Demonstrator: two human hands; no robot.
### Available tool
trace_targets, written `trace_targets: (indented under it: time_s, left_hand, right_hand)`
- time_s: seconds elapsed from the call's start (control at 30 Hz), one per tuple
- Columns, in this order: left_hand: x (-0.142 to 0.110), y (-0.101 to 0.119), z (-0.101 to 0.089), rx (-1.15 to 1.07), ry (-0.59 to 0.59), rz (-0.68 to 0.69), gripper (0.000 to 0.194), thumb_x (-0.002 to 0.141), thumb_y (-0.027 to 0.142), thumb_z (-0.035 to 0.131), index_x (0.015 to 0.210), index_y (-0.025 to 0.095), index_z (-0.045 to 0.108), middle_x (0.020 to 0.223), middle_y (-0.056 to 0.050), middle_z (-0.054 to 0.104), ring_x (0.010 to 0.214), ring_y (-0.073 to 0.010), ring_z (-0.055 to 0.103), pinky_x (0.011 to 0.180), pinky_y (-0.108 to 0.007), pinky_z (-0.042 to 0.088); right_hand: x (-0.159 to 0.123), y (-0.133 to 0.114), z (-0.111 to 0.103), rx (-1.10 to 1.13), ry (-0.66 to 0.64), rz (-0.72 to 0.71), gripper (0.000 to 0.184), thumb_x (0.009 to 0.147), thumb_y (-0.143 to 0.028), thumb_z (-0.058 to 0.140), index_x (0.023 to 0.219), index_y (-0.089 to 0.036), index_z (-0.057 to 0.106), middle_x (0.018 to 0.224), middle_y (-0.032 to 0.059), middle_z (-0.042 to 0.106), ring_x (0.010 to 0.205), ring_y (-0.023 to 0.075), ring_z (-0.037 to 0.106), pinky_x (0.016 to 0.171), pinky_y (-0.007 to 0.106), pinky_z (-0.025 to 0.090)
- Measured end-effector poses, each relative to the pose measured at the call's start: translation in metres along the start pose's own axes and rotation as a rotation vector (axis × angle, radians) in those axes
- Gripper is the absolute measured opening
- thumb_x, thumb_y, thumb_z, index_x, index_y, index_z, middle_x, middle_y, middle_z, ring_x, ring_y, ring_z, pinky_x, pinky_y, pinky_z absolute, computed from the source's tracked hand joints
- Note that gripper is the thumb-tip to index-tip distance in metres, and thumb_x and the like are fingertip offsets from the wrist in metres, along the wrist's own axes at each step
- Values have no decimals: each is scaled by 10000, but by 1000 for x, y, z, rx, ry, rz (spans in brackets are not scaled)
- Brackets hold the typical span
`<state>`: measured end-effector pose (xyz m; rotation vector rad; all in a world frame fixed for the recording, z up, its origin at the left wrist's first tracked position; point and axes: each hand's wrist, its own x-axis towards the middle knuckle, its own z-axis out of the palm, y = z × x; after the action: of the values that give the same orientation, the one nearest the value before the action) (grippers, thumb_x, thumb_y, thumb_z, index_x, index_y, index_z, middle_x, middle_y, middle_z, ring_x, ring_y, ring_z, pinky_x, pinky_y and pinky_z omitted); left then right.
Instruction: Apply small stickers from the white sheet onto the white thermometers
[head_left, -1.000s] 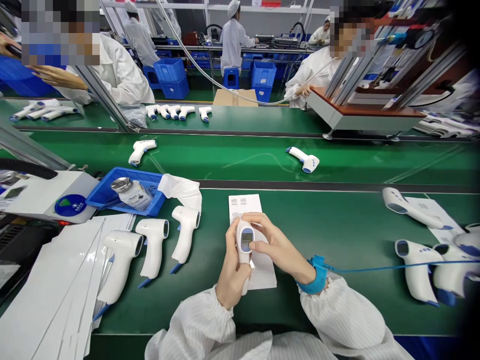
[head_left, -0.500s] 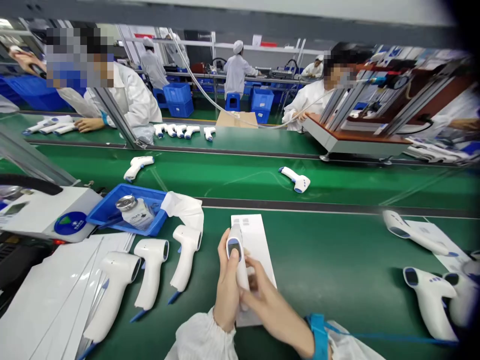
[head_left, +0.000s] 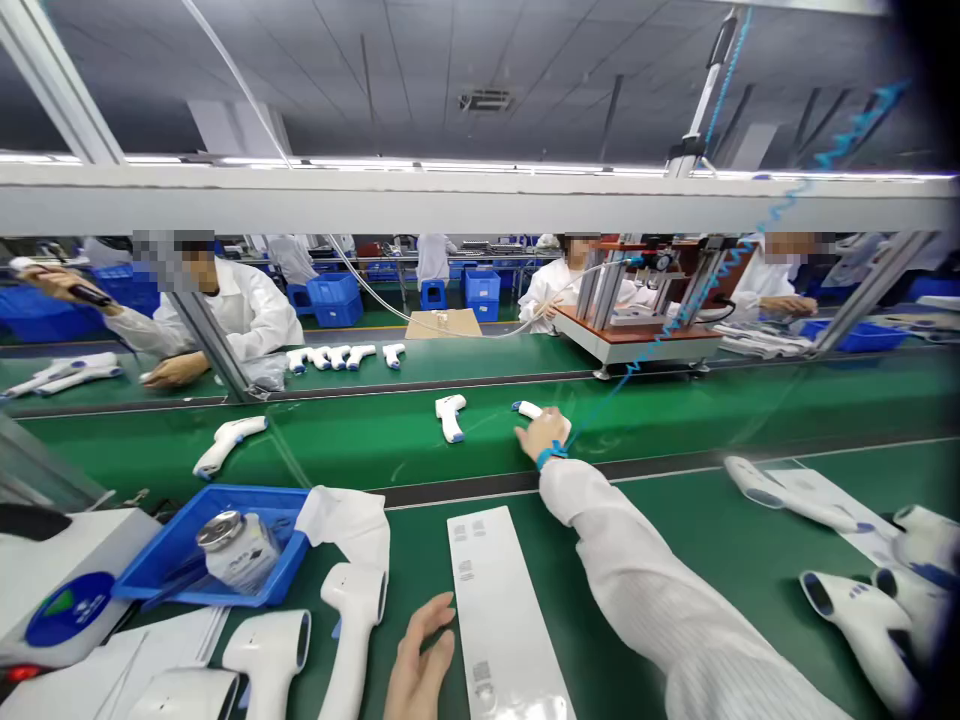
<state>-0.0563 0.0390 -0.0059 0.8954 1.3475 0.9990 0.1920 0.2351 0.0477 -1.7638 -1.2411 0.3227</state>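
On the green belt, my right hand [head_left: 541, 434] reaches out with fingers curled over a white infrared thermometer [head_left: 529, 409], whose blue-tipped end sticks out to the left; my hand covers most of its body. Another thermometer [head_left: 450, 418] lies on the belt just to the left. Closer to me, my left hand [head_left: 424, 655] is empty, its fingers apart and loosely bent, beside the left edge of a white printed strip [head_left: 499, 600]. Left of that hand, a thermometer [head_left: 352, 625] lies on the green bench among others.
A blue tray [head_left: 289, 575] holds a metal-capped bottle [head_left: 240, 550], with a white cloth [head_left: 356, 525] over its corner. More thermometers [head_left: 859, 610] lie at right. A co-worker [head_left: 247, 305] sits across the belt; a red-topped fixture [head_left: 637, 335] stands opposite.
Both hands have left the thermometer they held over the white strip. My right hand moved forward onto the belt; my left drew back. Another thermometer now lies on the belt. The view tilted up.
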Motion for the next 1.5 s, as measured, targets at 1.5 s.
trace_targets:
  time_s: [1.5]
  left_hand:
    - [61,20,31,-178,-88,228,714,794,215,663,1424,296,338,1493,-66,369,1243,-230,516,1086,-369,363]
  right_hand:
    - [-158,24,40,89,-563,-229,99,799,-193,639,736,-207,714,905,71,707,915,249,595,864,412,427]
